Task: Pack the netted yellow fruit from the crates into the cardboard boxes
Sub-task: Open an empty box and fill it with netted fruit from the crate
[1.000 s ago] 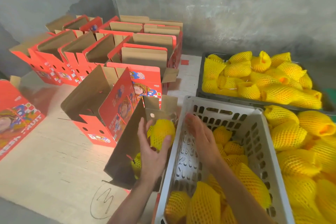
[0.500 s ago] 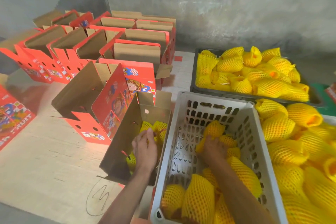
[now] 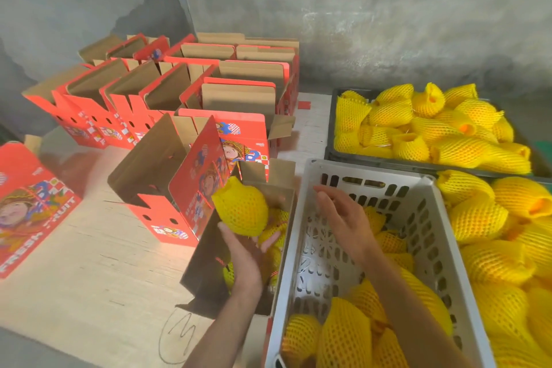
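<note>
Left hand [image 3: 245, 251] cups a netted yellow fruit [image 3: 240, 208] from below, thumb and fingers curled round its base, held over the open cardboard box [image 3: 203, 266] at lower center, which already has netted fruit inside. Right hand [image 3: 343, 219] hovers open and holding nothing, fingers straight, over the pale slatted crate [image 3: 445, 248], part full of netted fruit. Dark crate [image 3: 331, 146] at upper right is heaped with more; a third heap [image 3: 501, 248] fills the right edge. Surface is a pale wood-grain counter [image 3: 89, 272] with a pen scrawl in a circle [image 3: 179, 334] at the bottom. Red printed boxes [image 3: 179, 92], flaps up, stand in rows at upper left against a rough grey concrete wall [image 3: 358, 9]. Versus half a second ago: left hand was down inside the box, now lifted with a fruit; right hand was buried among the crate's fruit, now raised clear of them.
</note>
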`<act>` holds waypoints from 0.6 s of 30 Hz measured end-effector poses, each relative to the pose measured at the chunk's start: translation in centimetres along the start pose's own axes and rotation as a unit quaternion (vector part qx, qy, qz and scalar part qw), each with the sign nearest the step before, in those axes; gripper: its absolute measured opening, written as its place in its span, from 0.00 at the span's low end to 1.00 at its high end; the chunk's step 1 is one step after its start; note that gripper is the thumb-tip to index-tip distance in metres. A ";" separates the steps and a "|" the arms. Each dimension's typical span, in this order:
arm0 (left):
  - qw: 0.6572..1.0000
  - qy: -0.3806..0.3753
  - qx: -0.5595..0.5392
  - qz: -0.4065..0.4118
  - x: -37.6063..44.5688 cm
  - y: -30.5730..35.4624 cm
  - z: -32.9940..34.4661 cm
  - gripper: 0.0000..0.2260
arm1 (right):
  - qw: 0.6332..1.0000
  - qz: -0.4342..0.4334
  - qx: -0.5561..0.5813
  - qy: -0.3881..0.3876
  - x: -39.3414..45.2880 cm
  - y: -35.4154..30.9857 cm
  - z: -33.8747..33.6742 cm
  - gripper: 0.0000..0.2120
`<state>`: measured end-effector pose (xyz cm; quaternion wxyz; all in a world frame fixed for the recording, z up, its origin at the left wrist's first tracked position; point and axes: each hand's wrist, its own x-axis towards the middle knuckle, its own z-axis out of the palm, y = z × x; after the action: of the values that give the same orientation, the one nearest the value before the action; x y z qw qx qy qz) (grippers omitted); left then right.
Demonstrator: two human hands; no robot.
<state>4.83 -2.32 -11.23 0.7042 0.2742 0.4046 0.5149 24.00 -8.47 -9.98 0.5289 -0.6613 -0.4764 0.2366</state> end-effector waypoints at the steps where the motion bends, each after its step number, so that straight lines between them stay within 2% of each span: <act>1: 0.998 0.022 -0.063 -0.010 0.2 0.3 -0.3 0.35 | 0.999 0.028 -0.024 0.020 -0.1 0.7 0.2 0.15; 3: 0.996 0.050 -0.074 0.004 0.2 0.6 -1.0 0.29 | 0.992 0.096 -0.064 0.048 -0.2 2.1 0.4 0.14; 6: 0.992 0.107 0.060 0.039 -0.2 0.1 -1.0 0.08 | 0.980 0.145 -0.127 0.051 -0.3 3.4 0.5 0.12; 7: 0.983 0.122 0.119 0.061 -0.3 -0.1 -1.0 0.04 | 0.974 0.165 -0.150 0.040 -0.3 3.9 0.5 0.11; 9: 0.960 0.119 0.230 0.102 -0.2 -0.3 -1.4 0.05 | 0.952 0.218 -0.216 -0.002 -0.4 4.9 0.4 0.07; 11: 0.936 0.084 0.331 0.087 0.0 0.1 -1.9 0.09 | 0.917 0.253 -0.296 -0.090 -0.4 5.9 0.0 0.09; 13: 0.877 0.039 0.476 0.046 0.4 0.4 -2.5 0.10 | 0.885 0.263 -0.332 -0.193 -0.8 6.3 -0.3 0.10; 16: 0.736 -0.049 0.674 -0.034 0.8 0.4 -3.1 0.13 | 0.831 0.307 -0.325 -0.330 -1.7 6.0 -0.5 0.19; 18: 0.675 -0.085 0.727 -0.093 0.9 0.0 -3.5 0.22 | 0.790 0.318 -0.351 -0.388 -1.8 5.3 -0.5 0.29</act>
<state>1.97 -1.60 -13.35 0.3584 0.7032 0.6131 -0.0354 25.66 -10.28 -15.07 -0.0748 -0.7681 -0.4546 0.4448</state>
